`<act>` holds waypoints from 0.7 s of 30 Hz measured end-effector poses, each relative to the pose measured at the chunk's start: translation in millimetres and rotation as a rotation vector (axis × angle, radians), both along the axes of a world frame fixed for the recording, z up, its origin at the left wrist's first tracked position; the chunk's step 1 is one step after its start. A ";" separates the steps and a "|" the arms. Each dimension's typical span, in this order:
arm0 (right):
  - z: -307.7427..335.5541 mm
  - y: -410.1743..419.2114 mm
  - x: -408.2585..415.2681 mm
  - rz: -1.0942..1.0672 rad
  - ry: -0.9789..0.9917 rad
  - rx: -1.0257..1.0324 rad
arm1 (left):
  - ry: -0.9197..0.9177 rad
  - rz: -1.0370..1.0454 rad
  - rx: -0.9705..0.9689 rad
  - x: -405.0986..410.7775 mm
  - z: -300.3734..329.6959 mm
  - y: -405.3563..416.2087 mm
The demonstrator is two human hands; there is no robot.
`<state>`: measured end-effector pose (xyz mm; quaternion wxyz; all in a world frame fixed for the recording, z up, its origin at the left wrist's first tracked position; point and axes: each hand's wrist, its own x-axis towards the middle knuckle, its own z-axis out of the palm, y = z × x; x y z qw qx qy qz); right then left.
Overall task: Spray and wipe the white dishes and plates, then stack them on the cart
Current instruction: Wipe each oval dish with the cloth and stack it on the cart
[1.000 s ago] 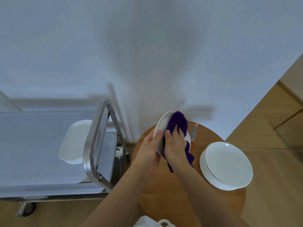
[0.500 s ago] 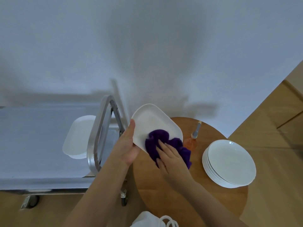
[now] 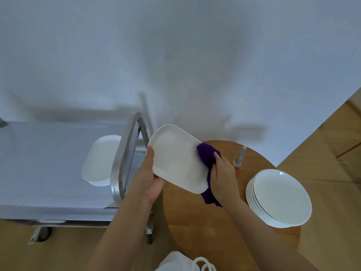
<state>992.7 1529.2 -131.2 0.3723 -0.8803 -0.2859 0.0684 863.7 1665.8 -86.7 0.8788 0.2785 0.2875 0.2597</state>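
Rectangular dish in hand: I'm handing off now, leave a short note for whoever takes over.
Left hand grips the rectangular dish by its near-left edge, tilted above the round table.
Right hand holds the purple cloth against the dish's right edge.
Done: some rectangular dishes stacked on the cart.
Left: finish this dish, stack it; then the round plates on the table. Spray bottle stands behind them.

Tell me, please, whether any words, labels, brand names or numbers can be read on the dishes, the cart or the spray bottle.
None: no text can be read anywhere.
Rectangular dish: plain white.
Stack of round plates: plain white.
Dishes on the cart: plain white.
Cart handle: bare metal.
Spray bottle: mostly hidden, no label in view.
Purple cloth: no tag showing.
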 end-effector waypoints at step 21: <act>1.5 81.0 -32.5 -0.106 0.577 0.295 | 0.265 0.900 -0.248 -128.5 -23.1 145.6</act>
